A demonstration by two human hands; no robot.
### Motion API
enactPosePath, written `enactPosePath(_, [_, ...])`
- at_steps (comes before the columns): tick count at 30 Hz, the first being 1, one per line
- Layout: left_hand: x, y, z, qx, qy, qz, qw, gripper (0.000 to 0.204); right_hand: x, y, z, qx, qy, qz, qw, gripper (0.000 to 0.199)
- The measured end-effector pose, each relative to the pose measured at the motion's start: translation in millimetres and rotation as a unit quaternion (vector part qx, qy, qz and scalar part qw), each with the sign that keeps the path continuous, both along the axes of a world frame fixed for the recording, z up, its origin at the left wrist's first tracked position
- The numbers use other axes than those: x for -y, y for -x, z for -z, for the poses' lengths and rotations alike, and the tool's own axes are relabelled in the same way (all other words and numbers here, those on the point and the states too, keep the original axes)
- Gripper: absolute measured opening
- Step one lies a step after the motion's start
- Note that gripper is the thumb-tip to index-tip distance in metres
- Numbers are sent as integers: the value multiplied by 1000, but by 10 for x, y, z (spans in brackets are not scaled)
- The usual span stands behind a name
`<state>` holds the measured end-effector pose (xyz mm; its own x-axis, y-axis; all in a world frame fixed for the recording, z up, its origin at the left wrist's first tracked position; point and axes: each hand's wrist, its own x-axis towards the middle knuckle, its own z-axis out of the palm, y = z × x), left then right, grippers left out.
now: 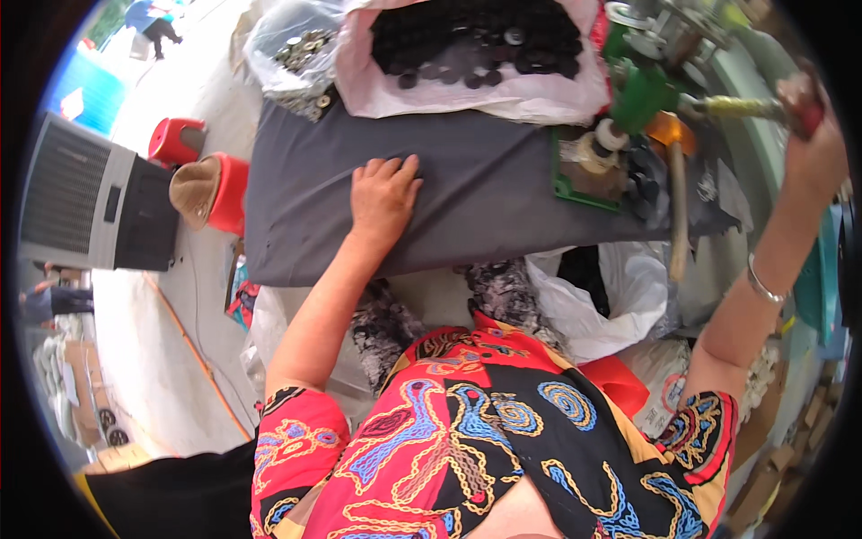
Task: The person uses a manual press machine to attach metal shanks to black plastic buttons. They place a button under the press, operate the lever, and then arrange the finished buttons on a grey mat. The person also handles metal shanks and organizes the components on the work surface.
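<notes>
Right hand closed around the red-tipped lever handle of the green hand press, arm raised and reaching up to the right, a bangle on the wrist. Left hand flat and open on the grey cloth covering the worktop, gripping nothing, fingers spread toward the far edge. Under the press, on a green base plate, a small pale round piece beside an orange part, with dark round blanks scattered just to the right. Farther back, a pink-lined bag of black discs and a clear bag of metal rings, side by side. Off to the left on the floor, red stools and a grey cooler fan. Judged from the grip: pressing stroke in hand, lever at or near the top. Next move likely calling for a steady downward pull, then a fresh blank fetched by the free left hand.
</notes>
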<state>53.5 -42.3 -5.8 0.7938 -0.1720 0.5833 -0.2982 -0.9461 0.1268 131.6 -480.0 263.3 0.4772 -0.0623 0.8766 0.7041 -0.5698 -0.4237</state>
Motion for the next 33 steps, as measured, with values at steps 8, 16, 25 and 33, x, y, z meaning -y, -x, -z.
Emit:
enactPosePath(8, [678, -132, -226, 51, 235, 152, 959, 33, -579, 237, -51, -5, -183, -173, 968, 19])
enactPosePath(16, [1938, -577, -219, -3, 320, 189, 928, 50, -269, -10, 20, -69, -283, -284, 914, 20])
enactPosePath(25, [2195, -825, -192, -12, 310, 170, 935, 54, -405, 315, 32, -41, -184, -223, 956, 18])
enactPosePath(33, [2191, -874, -168, -68, 347, 187, 917, 61, -495, 793, 547, -6, -206, -190, 960, 15])
